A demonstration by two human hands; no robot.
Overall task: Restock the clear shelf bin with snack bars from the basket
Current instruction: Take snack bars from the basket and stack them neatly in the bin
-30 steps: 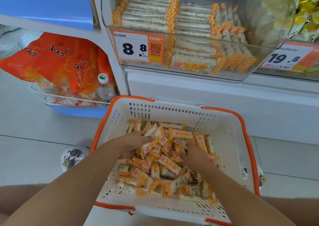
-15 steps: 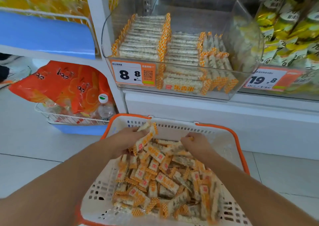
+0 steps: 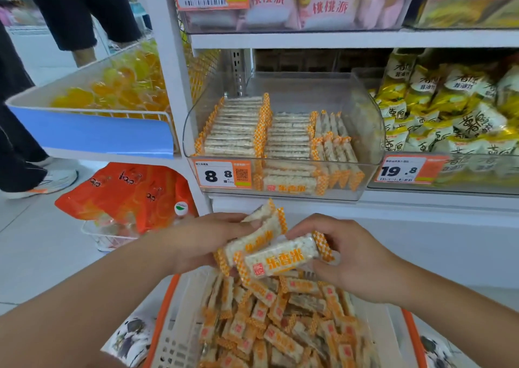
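Hands meet just above the white plastic basket with orange rim [image 3: 162, 306], which sits at six o'clock, heaped with loose orange-and-white wrapped snack bars [image 3: 280, 325]. Left hand [image 3: 202, 241], at about seven o'clock from frame centre, has its fingers curled round a small bunch of bars [image 3: 258, 235] that stick up toward twelve o'clock, tilted. Right hand [image 3: 362, 258], at about five o'clock, pinches one rice-puff bar with orange checked ends [image 3: 280, 258] by its right end, thumb below and fingers above; the bar lies nearly level, printed face up, touching the left hand's bunch.

Clear plastic shelf bin [image 3: 373, 131] stands at twelve o'clock on the white shelf, well above the hands. Inside it, bars lie stacked flat in two rows on the left and stand on edge in a row on the right; the back right part of the bin holds none. An orange price label reading 8.8 [image 3: 223, 174] is fixed to its front at the left. At nine o'clock lie orange snack bags [image 3: 126, 193] in a wire tray, and at three o'clock yellow-and-white packets [image 3: 455, 115] fill the neighbouring bin.
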